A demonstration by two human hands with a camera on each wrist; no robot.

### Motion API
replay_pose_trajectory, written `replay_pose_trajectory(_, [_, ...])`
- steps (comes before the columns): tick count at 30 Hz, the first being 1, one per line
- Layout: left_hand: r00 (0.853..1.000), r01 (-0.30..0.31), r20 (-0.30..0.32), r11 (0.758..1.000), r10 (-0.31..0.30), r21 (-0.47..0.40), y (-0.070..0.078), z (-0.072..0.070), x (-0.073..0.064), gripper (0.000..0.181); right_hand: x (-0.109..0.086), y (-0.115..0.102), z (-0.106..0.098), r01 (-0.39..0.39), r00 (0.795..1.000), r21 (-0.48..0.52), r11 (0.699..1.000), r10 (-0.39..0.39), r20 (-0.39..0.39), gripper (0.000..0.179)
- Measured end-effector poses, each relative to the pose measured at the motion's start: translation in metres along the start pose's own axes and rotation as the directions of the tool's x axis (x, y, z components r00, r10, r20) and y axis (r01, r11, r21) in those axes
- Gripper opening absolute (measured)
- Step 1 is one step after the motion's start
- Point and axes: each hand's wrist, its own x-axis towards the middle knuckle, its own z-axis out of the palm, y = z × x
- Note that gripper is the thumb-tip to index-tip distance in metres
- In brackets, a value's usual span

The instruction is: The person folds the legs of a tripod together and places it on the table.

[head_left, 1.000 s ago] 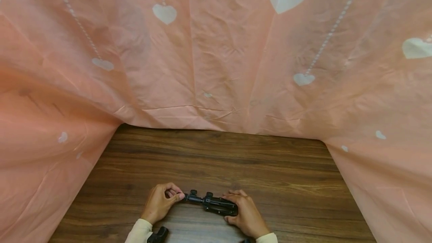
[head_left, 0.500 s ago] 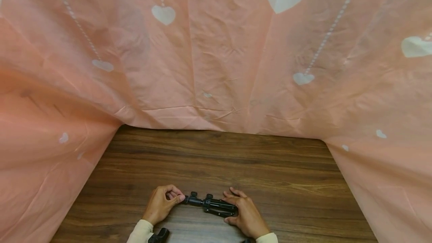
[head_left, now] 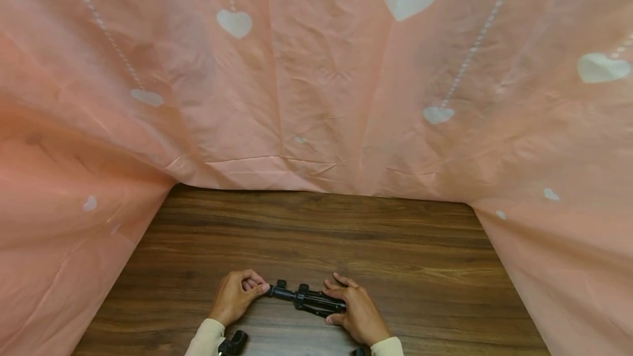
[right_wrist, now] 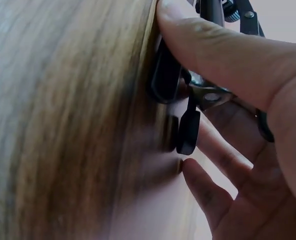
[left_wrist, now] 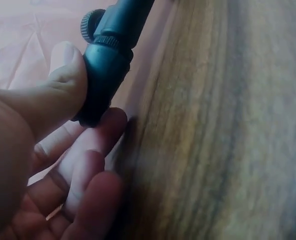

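Observation:
A black tripod (head_left: 283, 292) with knobs along its column lies across the space between the two hands, its legs at the right end. At its left end, my left hand (head_left: 236, 296) pinches the tip between thumb and fingers; the left wrist view shows the thumb (left_wrist: 68, 75) against the dark tube (left_wrist: 106, 65). My right hand (head_left: 358, 309) holds the leg end between thumb and fingers. Seen from the right wrist, the thumb (right_wrist: 213, 47) presses by the legs, and rubber-like feet (right_wrist: 189, 132) and a metal hinge show. The legs (head_left: 318, 302) stand slightly apart.
Brown wood-grain table (head_left: 321, 229) spreads under the hands. A pink curtain (head_left: 321, 81) with white hearts hangs behind it and along both sides. Black wrist gear (head_left: 233, 342) sits by the left sleeve.
The tripod's legs, close together a second ago, have spread a little apart at the right hand. That hand's fingers have shifted slightly; the left hand keeps its pinch.

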Motion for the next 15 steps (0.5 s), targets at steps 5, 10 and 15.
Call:
replay_pose_trajectory(5, [1.0,0.001,-0.019,1.0,0.0,0.016,-0.0009,-0.0017,-0.001,0.016,0.0025,-0.0006,0.0028,0.005,1.0,-0.008,1.0,-0.005,0.006,0.063])
replay_pose_trajectory(10, [0.999,-0.008,-0.046,0.999,0.009,0.033,-0.0018,-0.0026,-0.0012,0.016,0.0044,-0.0004,0.0033,0.024,1.0,-0.026,0.999,-0.024,-0.008,0.062])
replay_pose_trajectory(15, [0.999,-0.038,-0.033,0.999,0.039,0.017,-0.0016,-0.0031,-0.0021,0.017,0.0021,-0.0023,0.0028,0.034,0.999,-0.054,0.998,-0.036,-0.027,0.062])
